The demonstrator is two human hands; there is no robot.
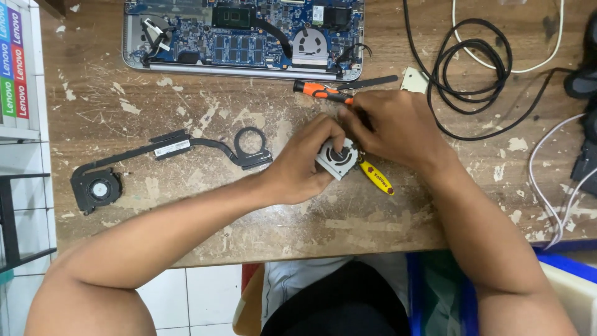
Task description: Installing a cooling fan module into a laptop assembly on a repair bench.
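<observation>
A brown wooden tabletop point(186, 211) fills most of the view. It is scratched, with many pale patches where the top has worn off. Below its edge is a floor of white tiles point(186, 298). The light is bright and even.

Desk point(205, 230) was worn wood w/ flaking pale paint, rough. Fan point(336, 158) looked matt grey metal; heatpipe point(205, 144) matt black metal. Screwdriver point(320, 92) had glossy orange plastic grip. Cables point(472, 74) smooth rubber.
</observation>
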